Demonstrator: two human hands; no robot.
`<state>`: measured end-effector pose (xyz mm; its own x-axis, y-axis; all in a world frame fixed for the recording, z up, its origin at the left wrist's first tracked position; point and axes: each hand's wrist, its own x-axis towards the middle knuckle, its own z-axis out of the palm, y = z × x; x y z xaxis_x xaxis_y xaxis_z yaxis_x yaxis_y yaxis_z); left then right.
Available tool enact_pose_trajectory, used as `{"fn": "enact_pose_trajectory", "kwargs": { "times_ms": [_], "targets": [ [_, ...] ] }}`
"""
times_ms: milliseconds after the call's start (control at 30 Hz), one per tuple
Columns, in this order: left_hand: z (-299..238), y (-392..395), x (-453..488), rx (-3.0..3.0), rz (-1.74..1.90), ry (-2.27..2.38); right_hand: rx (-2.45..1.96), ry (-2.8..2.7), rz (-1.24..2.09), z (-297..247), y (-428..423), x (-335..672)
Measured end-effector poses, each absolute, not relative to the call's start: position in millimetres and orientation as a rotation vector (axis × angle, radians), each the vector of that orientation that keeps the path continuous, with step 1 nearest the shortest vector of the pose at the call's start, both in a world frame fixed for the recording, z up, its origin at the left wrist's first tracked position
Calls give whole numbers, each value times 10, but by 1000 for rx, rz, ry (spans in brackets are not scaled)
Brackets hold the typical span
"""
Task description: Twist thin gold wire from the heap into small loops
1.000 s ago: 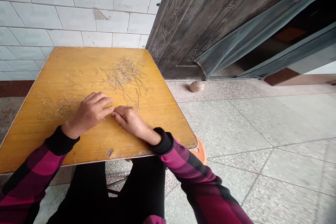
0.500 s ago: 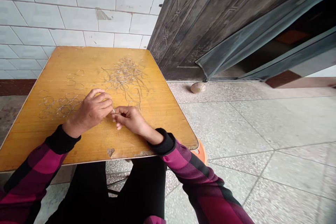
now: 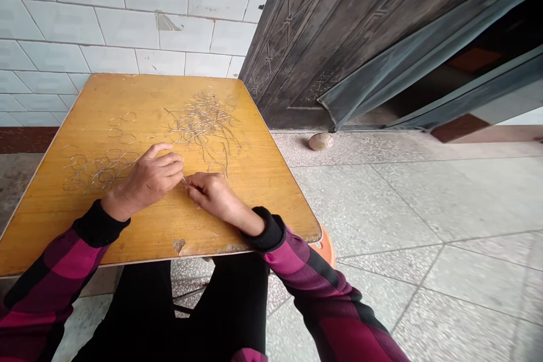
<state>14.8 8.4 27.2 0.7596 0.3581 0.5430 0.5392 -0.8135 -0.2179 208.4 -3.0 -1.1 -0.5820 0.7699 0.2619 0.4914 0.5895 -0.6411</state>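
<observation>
Over the near middle of the yellow wooden table [image 3: 203, 232], my left hand [image 3: 153, 178] and my right hand [image 3: 212, 192] meet almost fingertip to fingertip. Between them shows a short bit of thin wire [image 3: 184, 180], pinched by both; most of it is hidden by the fingers. My left hand's index finger is raised and bent. A pile of tangled thin wires [image 3: 203, 116] lies beyond my hands. Left of my left hand is a bunch of wires with round loops [image 3: 97, 169]. A few looped wires [image 3: 122, 127] lie apart behind it.
A white tiled wall [image 3: 127, 28] borders the table's far edge. To the right stand a dark carved door [image 3: 292, 62] and a grey-green curtain [image 3: 365, 85]. A roundish stone-like object [image 3: 320, 141] sits on the floor. An orange stool [image 3: 326, 246] shows under the table's right corner.
My right hand has turned a little, its fingers curling in closer at the wire. The left hand stays nearly in place. The wire piles look the same.
</observation>
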Motion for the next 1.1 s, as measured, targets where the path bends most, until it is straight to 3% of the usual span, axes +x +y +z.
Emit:
{"fn": "enact_pose_trajectory", "kwargs": {
  "times_ms": [267,567,1100],
  "targets": [
    [239,167,62,-2560,-671,-781,-1002,-2296,668,-37,-21,2102],
    [287,197,-62,-2519,-699,-856,-1048,-2009,1277,-30,-67,2109],
    [311,250,-166,-2544,-764,-915,-1098,-1858,1604,17,-1,2211]
  ]
}}
